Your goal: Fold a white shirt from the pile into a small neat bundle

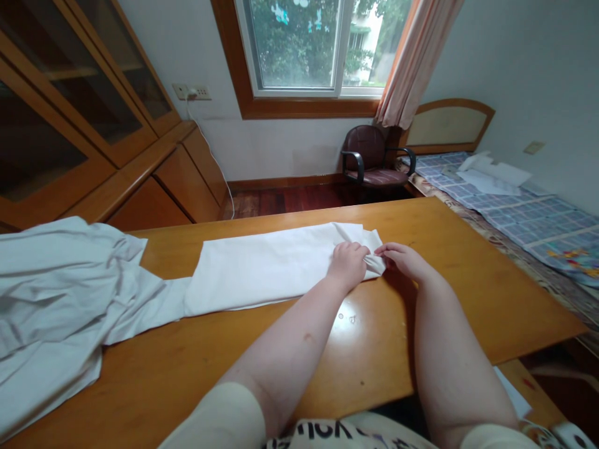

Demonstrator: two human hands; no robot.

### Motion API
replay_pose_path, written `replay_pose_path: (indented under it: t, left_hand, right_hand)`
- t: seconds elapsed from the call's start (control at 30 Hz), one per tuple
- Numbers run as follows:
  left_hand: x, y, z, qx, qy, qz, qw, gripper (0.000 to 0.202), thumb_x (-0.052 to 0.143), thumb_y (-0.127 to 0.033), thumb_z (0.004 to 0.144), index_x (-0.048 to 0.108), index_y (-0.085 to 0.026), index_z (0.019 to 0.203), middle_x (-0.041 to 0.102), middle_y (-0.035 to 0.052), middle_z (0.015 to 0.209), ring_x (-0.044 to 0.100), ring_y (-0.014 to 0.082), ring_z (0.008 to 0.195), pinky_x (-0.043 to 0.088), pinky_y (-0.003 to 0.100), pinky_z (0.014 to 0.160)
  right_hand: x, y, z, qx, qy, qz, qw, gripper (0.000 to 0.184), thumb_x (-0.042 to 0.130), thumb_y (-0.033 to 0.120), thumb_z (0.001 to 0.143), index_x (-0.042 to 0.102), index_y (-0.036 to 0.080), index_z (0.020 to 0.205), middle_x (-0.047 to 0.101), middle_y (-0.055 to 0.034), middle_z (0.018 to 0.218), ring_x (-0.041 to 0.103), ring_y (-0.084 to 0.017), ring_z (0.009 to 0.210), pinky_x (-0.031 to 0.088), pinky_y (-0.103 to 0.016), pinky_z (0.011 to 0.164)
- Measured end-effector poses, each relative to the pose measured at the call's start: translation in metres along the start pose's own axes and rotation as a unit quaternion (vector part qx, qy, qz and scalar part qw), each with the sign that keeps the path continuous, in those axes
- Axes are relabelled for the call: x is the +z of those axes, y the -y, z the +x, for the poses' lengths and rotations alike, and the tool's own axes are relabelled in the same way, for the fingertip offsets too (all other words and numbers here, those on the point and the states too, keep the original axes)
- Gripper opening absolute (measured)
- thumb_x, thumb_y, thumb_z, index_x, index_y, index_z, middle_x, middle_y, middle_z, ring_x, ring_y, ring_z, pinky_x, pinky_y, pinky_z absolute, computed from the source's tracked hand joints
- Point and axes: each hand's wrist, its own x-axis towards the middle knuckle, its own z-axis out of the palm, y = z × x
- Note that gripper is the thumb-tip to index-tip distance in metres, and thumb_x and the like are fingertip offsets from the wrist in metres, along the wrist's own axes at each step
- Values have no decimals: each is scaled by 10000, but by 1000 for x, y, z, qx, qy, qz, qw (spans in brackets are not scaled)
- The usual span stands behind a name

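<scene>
A long white cloth (262,268) lies folded into a strip across a wooden table (468,274). Its left part spreads out in a loose, crumpled heap (60,293) that hangs over the table's left edge. My left hand (349,262) is closed on the strip's right end, fingers curled into the fabric. My right hand (402,259) pinches the same end at its lower right corner, right beside the left hand. Both forearms reach over the table from the near edge.
A dark red armchair (374,159) stands under the window (304,43) beyond the table. A bed (524,212) with a blue patterned cover runs along the right wall. Wooden cabinets (93,137) with glass doors line the left wall.
</scene>
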Motion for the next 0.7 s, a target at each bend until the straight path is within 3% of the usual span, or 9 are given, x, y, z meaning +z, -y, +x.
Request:
replay_pose_path:
  t: [0.2, 0.4, 0.7]
  left_hand:
    - [-5, -1, 0, -8, -33, -19, 999, 166, 488, -162, 781, 600, -216, 891, 616, 29, 895, 520, 205, 888, 395, 357, 836]
    - [-5, 0, -1, -20, -49, -26, 998, 131, 477, -157, 769, 572, -206, 844, 604, 34, 871, 521, 206, 876, 397, 361, 822]
    - [-6, -3, 0, -18, -53, -27, 998, 136, 467, -170, 783, 580, -207, 848, 608, 39, 885, 508, 205, 896, 383, 362, 868]
  right_hand:
    - [-4, -2, 0, -40, -19, -11, 999, 227, 567, 279, 666, 678, 181, 838, 639, -21, 731, 545, -148, 665, 419, -264, 641]
    - [-7, 5, -9, -91, 33, -35, 995, 287, 688, 305, 647, 699, 203, 915, 676, -53, 986, 595, -193, 836, 451, -297, 773]
    - [-3, 6, -9, -90, 91, -69, 989, 320, 675, 436, 688, 712, 184, 882, 683, -51, 904, 590, -207, 852, 436, -313, 817]
